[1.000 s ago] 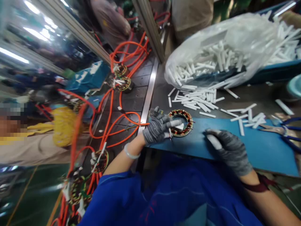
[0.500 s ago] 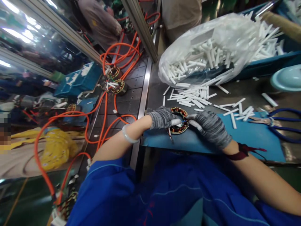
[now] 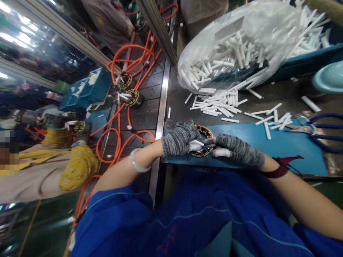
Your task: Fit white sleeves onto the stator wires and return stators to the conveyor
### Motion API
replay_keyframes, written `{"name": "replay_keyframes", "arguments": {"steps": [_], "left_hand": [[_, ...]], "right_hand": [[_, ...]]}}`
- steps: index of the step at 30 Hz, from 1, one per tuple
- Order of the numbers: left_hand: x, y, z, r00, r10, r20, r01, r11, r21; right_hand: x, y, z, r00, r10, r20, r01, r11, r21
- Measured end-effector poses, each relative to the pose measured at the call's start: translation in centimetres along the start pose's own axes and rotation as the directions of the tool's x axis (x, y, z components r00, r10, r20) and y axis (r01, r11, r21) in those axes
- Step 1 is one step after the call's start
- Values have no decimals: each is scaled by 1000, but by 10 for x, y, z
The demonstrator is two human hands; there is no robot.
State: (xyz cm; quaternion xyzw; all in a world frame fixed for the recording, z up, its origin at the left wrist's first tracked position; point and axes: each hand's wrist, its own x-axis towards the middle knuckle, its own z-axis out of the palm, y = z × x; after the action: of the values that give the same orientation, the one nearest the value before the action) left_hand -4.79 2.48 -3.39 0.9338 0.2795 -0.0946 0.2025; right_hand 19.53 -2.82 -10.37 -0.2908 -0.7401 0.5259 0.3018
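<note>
A motor stator (image 3: 205, 130), a ring with copper windings, rests on the blue mat between my two hands. My left hand (image 3: 179, 140), in a grey striped glove with white fingertips, lies over its left side and is closed on a short white tube (image 3: 198, 142). A thin blue wire (image 3: 205, 147) shows at the tube's right end. My right hand (image 3: 232, 149), gloved the same way, pinches at that wire on the stator's right side. Its fingertips partly hide the wire. Part of the stator is covered by the left hand.
Loose white tubes (image 3: 218, 103) lie behind the stator, before a plastic bag (image 3: 187, 67) of more tubes. Scissors (image 3: 312, 130) lie right, near a pale blue bowl (image 3: 329, 79). Left are a metal edge (image 3: 162, 107), orange hoses (image 3: 115, 134), other stators (image 3: 132, 98) and a co-worker's yellow sleeve (image 3: 80, 166).
Both hands have shifted slightly, and the white tube now meets the blue wire at the stator's front. A loose tube now lies farther left by the metal edge. The co-worker's yellow sleeve has moved.
</note>
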Motion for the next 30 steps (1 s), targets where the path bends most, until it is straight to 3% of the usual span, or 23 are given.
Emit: {"name": "replay_keyframes", "arguments": {"steps": [4,8,10,13,17,24,30], "left_hand": [[-5,5,2,997,-71,-34,72,997,37],[-2,5,1,998,-60,-13,59,997,-50],[-1,2,0,996,-77,35,81,988,-133],[-2,-4,-2,976,-133,175,179,942,-285],[-4,-7,-6,950,-148,275,250,888,-385],[6,-3,-13,935,-191,299,254,948,-191],[6,1,-8,936,-230,265,302,913,-275]], "right_hand": [[13,-6,8,1000,14,10,-13,997,-74],[13,2,22,979,73,-188,-120,961,-249],[12,8,26,966,65,-252,-146,936,-321],[8,12,26,970,4,-242,-101,915,-391],[4,13,19,985,-55,-165,2,952,-305],[0,18,24,955,-29,-296,-26,983,-180],[1,14,33,938,0,-345,-68,981,-183]]}}
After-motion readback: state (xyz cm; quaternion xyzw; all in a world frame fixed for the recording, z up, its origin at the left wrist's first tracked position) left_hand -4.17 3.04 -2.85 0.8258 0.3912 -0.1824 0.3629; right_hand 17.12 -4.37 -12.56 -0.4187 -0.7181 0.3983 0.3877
